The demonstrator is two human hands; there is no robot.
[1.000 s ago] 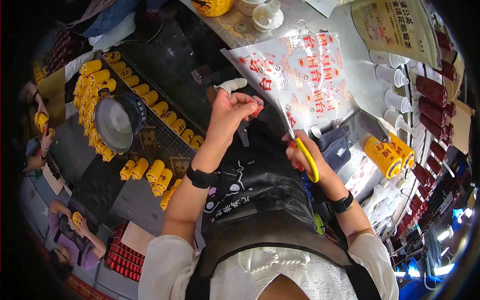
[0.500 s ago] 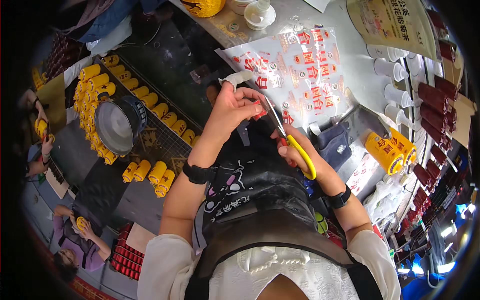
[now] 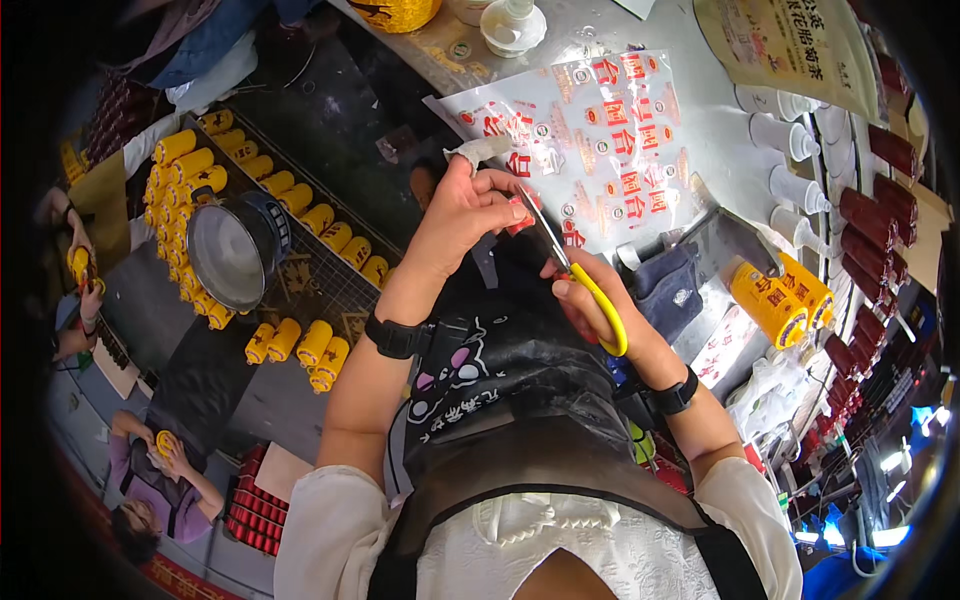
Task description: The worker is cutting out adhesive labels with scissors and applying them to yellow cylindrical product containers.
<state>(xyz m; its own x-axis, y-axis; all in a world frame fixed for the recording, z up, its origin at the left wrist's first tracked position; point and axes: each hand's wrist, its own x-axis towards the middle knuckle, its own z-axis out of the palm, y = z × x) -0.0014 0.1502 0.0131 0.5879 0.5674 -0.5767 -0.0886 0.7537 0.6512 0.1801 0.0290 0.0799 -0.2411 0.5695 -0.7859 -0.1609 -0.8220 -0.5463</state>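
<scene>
My left hand [image 3: 455, 220] pinches a small red printed piece [image 3: 522, 224] between thumb and fingers. A whitish wrap [image 3: 478, 152] covers one finger of that hand. In my right hand [image 3: 580, 298] is a pair of scissors [image 3: 602, 306] with yellow handles. Its blades point up and left, right beside the red piece and my left fingertips; whether they touch the piece I cannot tell. Just beyond both hands, a clear sheet with red print [image 3: 625, 130] lies flat on the metal table [image 3: 700, 110].
Yellow jars [image 3: 768, 305], a dark cloth pouch [image 3: 665, 285] and white funnel-shaped pieces [image 3: 795, 188] sit to the right. A white cup [image 3: 512, 30] stands at the far edge. On the left are many yellow jars [image 3: 180, 175] and a round pan [image 3: 228, 255]. Co-workers [image 3: 170, 490] handle yellow items.
Both hands stay nearly in place. The scissors have shifted very slightly left and look a little more closed around the red piece's edge. The view has moved slightly.
</scene>
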